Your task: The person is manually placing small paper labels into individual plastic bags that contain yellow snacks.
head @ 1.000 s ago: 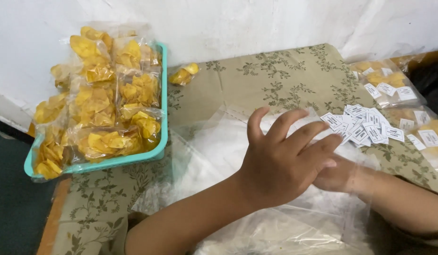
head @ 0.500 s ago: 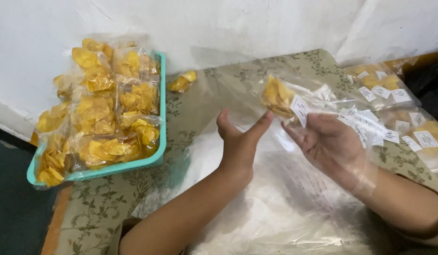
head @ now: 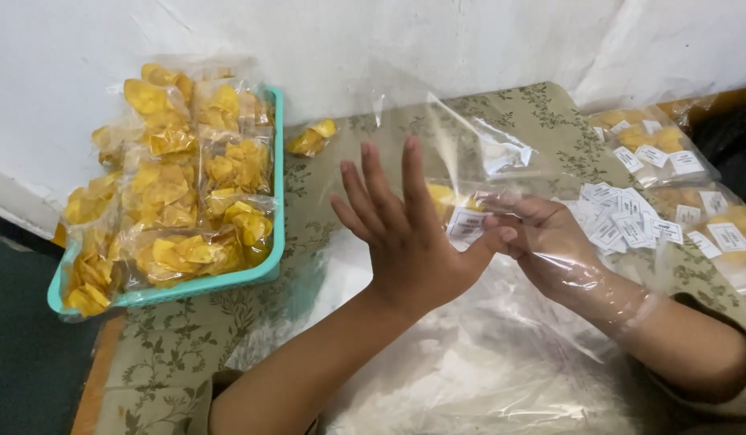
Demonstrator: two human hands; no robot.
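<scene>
Holding clear chip bag point(head: 469, 189) above table's point(head: 252, 379) middle: right hand point(head: 542, 242) pinched on it, left hand point(head: 409, 234) flat-open against it; light, slippery, crushable, so grip top film edge.

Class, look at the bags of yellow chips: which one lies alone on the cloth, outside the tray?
The small bag just right of the teal tray, by the wall. The others are stacked in the tray, held in the hands, or labelled at far right.

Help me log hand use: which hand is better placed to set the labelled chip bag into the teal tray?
Probably the left hand: it is open, flat against the clear chip bag, and nearer the teal tray at the left. The right hand sits inside a plastic bag, farther away.
</scene>
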